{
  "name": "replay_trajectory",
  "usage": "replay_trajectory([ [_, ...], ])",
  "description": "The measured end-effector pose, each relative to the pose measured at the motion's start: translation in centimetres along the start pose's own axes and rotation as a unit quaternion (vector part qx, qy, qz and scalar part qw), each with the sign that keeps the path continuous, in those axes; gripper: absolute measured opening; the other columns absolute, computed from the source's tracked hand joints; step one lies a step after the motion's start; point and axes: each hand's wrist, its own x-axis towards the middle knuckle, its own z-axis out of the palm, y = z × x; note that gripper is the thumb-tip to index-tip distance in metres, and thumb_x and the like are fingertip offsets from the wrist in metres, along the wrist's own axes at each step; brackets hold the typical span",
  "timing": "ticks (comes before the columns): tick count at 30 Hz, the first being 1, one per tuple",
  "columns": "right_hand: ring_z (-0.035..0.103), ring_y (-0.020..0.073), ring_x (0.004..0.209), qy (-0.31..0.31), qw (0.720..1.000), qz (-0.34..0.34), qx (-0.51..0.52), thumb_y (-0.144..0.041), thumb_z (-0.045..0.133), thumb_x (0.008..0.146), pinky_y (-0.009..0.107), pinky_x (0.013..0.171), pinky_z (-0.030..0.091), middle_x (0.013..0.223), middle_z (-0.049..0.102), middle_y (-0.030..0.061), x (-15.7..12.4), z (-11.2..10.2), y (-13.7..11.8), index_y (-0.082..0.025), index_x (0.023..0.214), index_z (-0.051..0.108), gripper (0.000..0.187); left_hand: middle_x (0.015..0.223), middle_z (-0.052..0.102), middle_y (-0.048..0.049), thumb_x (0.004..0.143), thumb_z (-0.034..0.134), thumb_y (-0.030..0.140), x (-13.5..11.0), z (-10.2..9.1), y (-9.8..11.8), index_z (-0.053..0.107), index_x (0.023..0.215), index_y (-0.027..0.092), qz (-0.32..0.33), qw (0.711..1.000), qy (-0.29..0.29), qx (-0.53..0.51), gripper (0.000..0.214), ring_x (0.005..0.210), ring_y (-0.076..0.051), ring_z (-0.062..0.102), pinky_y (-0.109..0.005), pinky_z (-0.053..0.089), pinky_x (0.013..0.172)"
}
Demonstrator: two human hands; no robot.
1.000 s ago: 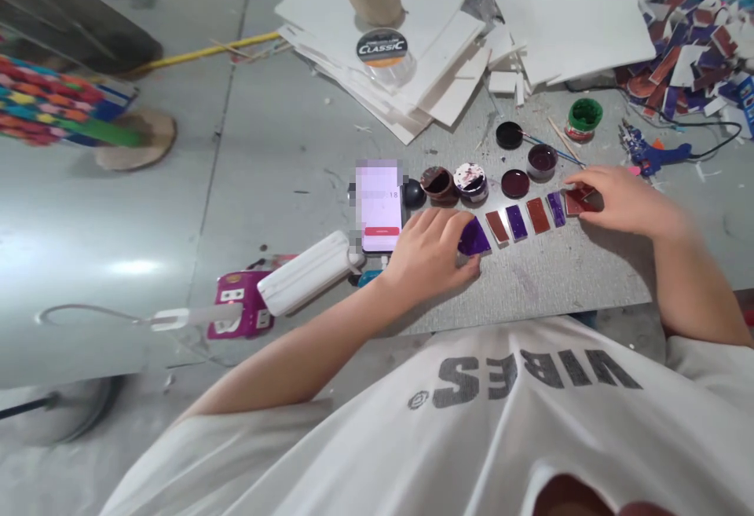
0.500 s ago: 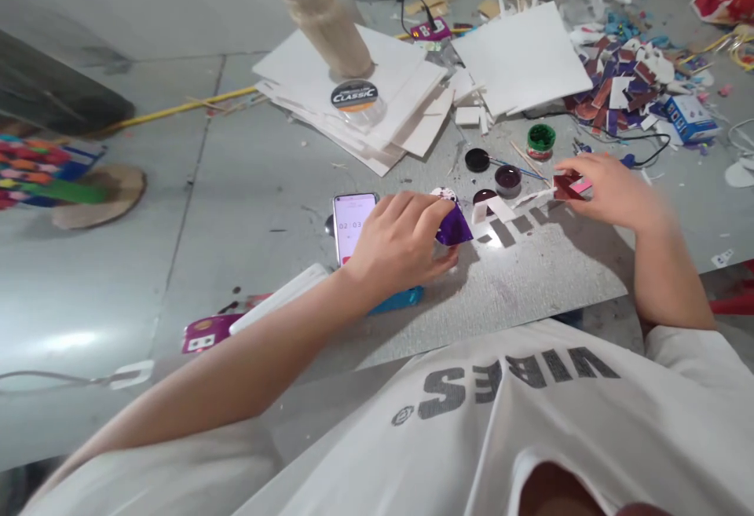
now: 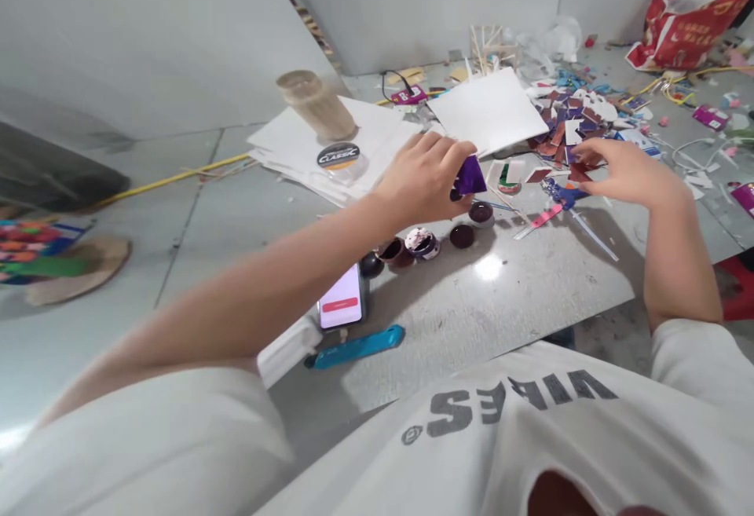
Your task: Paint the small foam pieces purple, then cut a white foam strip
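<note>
My left hand (image 3: 425, 176) is raised above the grey board (image 3: 530, 280) and pinches a shiny purple piece (image 3: 470, 177). My right hand (image 3: 624, 172) reaches out to the right, fingers curled on small dark red pieces (image 3: 580, 173), close to a heap of painted red, purple and white scraps (image 3: 580, 119). Below my left hand stand several small open paint pots (image 3: 422, 243), one dark purple (image 3: 481, 213).
A phone (image 3: 340, 301) with a lit screen and a blue cutter (image 3: 356, 346) lie near the board's front left. White foam sheets (image 3: 488, 113), a tape roll (image 3: 338, 156) and a tan cylinder (image 3: 315, 104) sit behind. A blue glue gun (image 3: 562, 193) lies by my right hand.
Both hands lifted off the board and moved away from me, the left carrying the purple piece, the right carrying red pieces toward the scrap heap. The row of painted strips is gone from view.
</note>
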Motion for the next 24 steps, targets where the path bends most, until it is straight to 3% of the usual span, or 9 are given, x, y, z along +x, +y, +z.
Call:
replay_trajectory([
  [7, 0.083, 0.0393, 0.115, -0.075, 0.993, 0.095, -0.008, -0.040, 0.093, 0.081, 0.053, 0.100, 0.065, 0.127, 0.087, 0.0110, 3.7, -2.0, 5.7, -0.028, 0.144, 0.076, 0.067, 0.125, 0.077, -0.0172, 0.085, 0.079, 0.049, 9.9, 2.9, -1.7, 0.053, 0.157, 0.017, 0.036, 0.994, -0.078, -0.062, 0.083, 0.116, -0.039, 0.068, -0.051, 0.049, 0.107],
  [10, 0.082, 0.0322, 0.105, -0.095, 0.991, 0.095, 0.022, -0.042, 0.095, 0.082, 0.046, 0.093, 0.063, 0.122, 0.088, 0.0098, 5.4, -1.8, 8.7, -0.027, 0.141, 0.076, 0.065, 0.129, 0.079, -0.0188, 0.081, 0.079, 0.049, 13.6, 4.8, -2.1, 0.052, 0.159, 0.014, 0.047, 0.984, -0.147, -0.088, 0.089, 0.110, -0.038, 0.070, -0.047, 0.050, 0.100],
  [12, 0.078, 0.0236, 0.090, -0.078, 0.993, 0.073, 0.041, -0.047, 0.098, 0.083, 0.040, 0.089, 0.059, 0.106, 0.089, 0.0082, 6.1, -1.5, 10.6, -0.023, 0.132, 0.079, 0.058, 0.131, 0.080, -0.0197, 0.080, 0.077, 0.049, 15.5, 6.0, -2.4, 0.051, 0.158, 0.013, 0.048, 0.979, -0.175, -0.093, 0.090, 0.109, -0.037, 0.072, -0.046, 0.051, 0.098],
  [14, 0.073, 0.0184, 0.081, -0.064, 0.995, 0.052, 0.053, -0.048, 0.100, 0.083, 0.036, 0.086, 0.056, 0.096, 0.088, 0.0053, 6.6, -1.1, 12.4, -0.021, 0.125, 0.080, 0.053, 0.131, 0.081, -0.0198, 0.080, 0.077, 0.049, 16.9, 7.1, -2.6, 0.052, 0.158, 0.013, 0.049, 0.976, -0.187, -0.099, 0.090, 0.108, -0.036, 0.072, -0.046, 0.051, 0.097],
  [17, 0.073, 0.0189, 0.084, -0.081, 0.992, 0.091, 0.036, -0.043, 0.101, 0.082, 0.036, 0.084, 0.056, 0.103, 0.088, 0.0047, 7.3, -1.0, 14.3, -0.024, 0.129, 0.080, 0.055, 0.131, 0.081, -0.0196, 0.079, 0.078, 0.052, 18.3, 8.3, -3.1, 0.052, 0.157, 0.013, 0.058, 0.973, -0.194, -0.111, 0.091, 0.106, -0.035, 0.073, -0.045, 0.052, 0.096],
  [21, 0.079, 0.0271, 0.100, -0.109, 0.985, 0.135, 0.013, -0.040, 0.097, 0.084, 0.040, 0.094, 0.059, 0.119, 0.088, 0.0095, 8.3, -0.8, 16.0, -0.023, 0.138, 0.077, 0.061, 0.128, 0.080, -0.0199, 0.078, 0.078, 0.053, 19.3, 9.3, -3.4, 0.052, 0.156, 0.013, 0.072, 0.970, -0.192, -0.127, 0.091, 0.106, -0.035, 0.073, -0.045, 0.053, 0.096],
  [24, 0.081, 0.0363, 0.113, -0.114, 0.982, 0.146, 0.017, -0.045, 0.097, 0.082, 0.049, 0.104, 0.062, 0.129, 0.087, 0.0095, 9.0, -0.4, 17.0, -0.029, 0.138, 0.078, 0.061, 0.126, 0.080, -0.0176, 0.077, 0.079, 0.052, 19.9, 9.6, -3.4, 0.052, 0.155, 0.015, 0.063, 0.974, -0.179, -0.126, 0.091, 0.107, -0.035, 0.074, -0.047, 0.054, 0.097],
])
